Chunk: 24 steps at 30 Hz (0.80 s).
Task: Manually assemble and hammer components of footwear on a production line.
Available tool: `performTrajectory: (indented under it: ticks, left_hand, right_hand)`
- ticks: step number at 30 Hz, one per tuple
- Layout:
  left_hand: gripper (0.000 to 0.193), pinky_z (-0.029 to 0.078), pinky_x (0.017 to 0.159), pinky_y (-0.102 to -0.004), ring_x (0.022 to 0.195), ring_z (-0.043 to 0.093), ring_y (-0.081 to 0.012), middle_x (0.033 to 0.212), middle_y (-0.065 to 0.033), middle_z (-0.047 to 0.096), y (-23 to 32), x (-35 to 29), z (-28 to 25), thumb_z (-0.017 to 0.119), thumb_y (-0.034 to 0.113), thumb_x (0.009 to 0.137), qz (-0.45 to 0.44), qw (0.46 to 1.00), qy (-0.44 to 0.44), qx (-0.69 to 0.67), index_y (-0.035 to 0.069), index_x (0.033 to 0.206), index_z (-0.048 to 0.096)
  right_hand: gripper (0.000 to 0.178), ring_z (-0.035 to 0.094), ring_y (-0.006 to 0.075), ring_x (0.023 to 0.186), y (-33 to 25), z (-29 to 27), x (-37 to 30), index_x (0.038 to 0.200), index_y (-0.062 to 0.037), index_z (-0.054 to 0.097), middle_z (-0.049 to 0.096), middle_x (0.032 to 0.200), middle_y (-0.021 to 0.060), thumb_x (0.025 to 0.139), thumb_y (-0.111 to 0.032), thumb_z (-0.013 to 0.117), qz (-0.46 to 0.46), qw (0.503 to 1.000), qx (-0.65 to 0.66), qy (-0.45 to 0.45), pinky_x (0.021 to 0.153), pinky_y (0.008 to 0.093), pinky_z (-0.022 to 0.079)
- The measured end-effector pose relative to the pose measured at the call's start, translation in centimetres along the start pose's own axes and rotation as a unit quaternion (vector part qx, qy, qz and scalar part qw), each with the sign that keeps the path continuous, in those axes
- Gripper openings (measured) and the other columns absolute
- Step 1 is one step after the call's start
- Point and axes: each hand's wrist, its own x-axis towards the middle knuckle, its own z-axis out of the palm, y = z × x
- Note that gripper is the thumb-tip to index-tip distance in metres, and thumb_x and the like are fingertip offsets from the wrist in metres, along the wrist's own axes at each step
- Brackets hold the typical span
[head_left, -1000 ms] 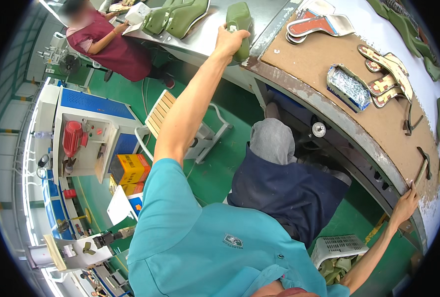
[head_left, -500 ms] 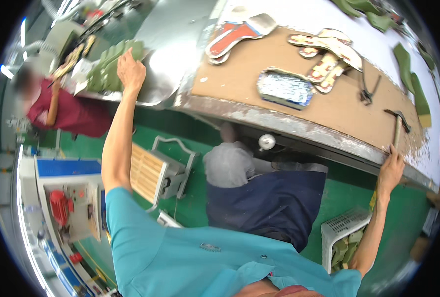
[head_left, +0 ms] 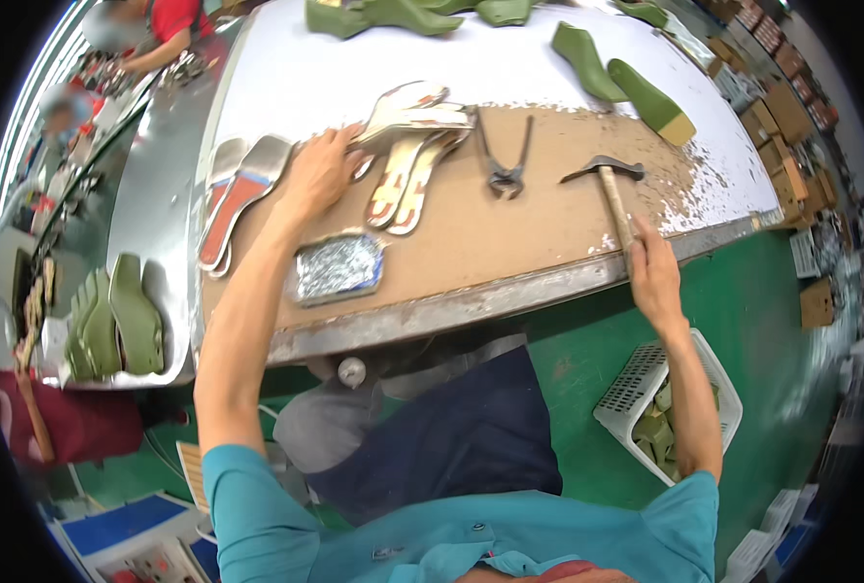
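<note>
My right hand [head_left: 655, 272] is wrapped around the wooden handle of a hammer [head_left: 614, 204], whose dark metal head lies over the brown board. On the left, my left hand [head_left: 320, 175] reaches over the table, fingers stretched toward the left end of a pile of patterned insoles [head_left: 407, 180]. Its fingertips are partly hidden, and I cannot tell whether they touch the pile. Beside that wrist are insoles with an orange-red area [head_left: 233, 214]. Between my hands lie pincers [head_left: 505, 180] with spread handles. Nearer me sits a shallow tray [head_left: 339, 267] filled with small shiny pieces.
Green shoe lasts [head_left: 650, 102] lie on the white table covering; others [head_left: 135, 316] stand on the metal surface at left. A white crate [head_left: 636, 384] holding green pieces is below right. Other people work at the far left. The table's worn front edge [head_left: 432, 311] runs before me.
My left hand has gone from the green lasts on the metal surface to the insole pile. The view has swung right. My right hand still grips the hammer.
</note>
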Motion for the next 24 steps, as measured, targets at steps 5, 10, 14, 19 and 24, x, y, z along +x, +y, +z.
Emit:
performTrajectory:
  ticks: [5, 10, 14, 19, 24]
  left_hand:
    - [0.027, 0.048, 0.078, -0.0377, 0.089, 0.062, -0.0296, 0.1, -0.0178, 0.063, 2.1, -0.5, -1.5, 0.048, 0.011, 0.093, -0.059, 0.974, 0.182, -0.118, 0.003, 0.118, 0.052]
    - [0.04, 0.052, 0.08, -0.0328, 0.091, 0.064, -0.0228, 0.115, -0.0178, 0.059, 9.7, -5.9, -6.0, 0.045, 0.009, 0.096, -0.132, 0.834, 0.223, -0.486, -0.001, 0.131, 0.03]
    - [0.042, 0.053, 0.077, -0.0348, 0.086, 0.065, -0.0257, 0.109, -0.0212, 0.059, 12.4, -10.5, -5.7, 0.047, 0.009, 0.093, -0.179, 0.785, 0.239, -0.543, -0.001, 0.13, 0.031]
    - [0.037, 0.053, 0.062, -0.0302, 0.069, 0.063, -0.0207, 0.096, -0.0157, 0.06, 13.1, -13.5, -4.2, 0.043, 0.021, 0.097, -0.259, 0.726, 0.214, -0.6, 0.002, 0.127, 0.038]
    - [0.035, 0.052, 0.061, -0.0289, 0.067, 0.062, -0.0184, 0.095, -0.0154, 0.06, 12.3, -12.2, -5.3, 0.04, 0.022, 0.099, -0.228, 0.746, 0.193, -0.595, 0.002, 0.127, 0.037]
  right_hand:
    - [0.045, 0.053, 0.0371, 0.109, 9.5, -0.2, 8.4, 0.128, -0.0003, 0.047, 0.056, 0.118, 0.0231, 0.092, -0.026, 0.052, 0.095, 0.986, -0.029, 0.137, 0.095, 0.0436, 0.04]
    - [0.052, 0.051, 0.0367, 0.112, 12.1, 3.5, 17.3, 0.13, -0.0025, 0.046, 0.053, 0.122, 0.0225, 0.09, -0.033, 0.056, 0.078, 0.986, -0.023, 0.146, 0.094, 0.0451, 0.041]
    - [0.07, 0.049, 0.0394, 0.115, 10.0, 7.7, 22.9, 0.134, -0.0074, 0.045, 0.05, 0.128, 0.0216, 0.083, -0.053, 0.057, 0.165, 0.983, 0.012, 0.085, 0.096, 0.0486, 0.039]
    - [0.07, 0.049, 0.0387, 0.115, 9.5, 11.5, 25.8, 0.137, -0.0119, 0.044, 0.048, 0.129, 0.0219, 0.081, -0.051, 0.06, 0.208, 0.978, 0.015, -0.031, 0.096, 0.0465, 0.04]
    - [0.064, 0.05, 0.0322, 0.118, 13.1, 10.4, 25.7, 0.135, -0.0143, 0.047, 0.048, 0.132, 0.0167, 0.082, -0.049, 0.06, 0.066, 0.996, 0.029, -0.06, 0.097, 0.0412, 0.042]
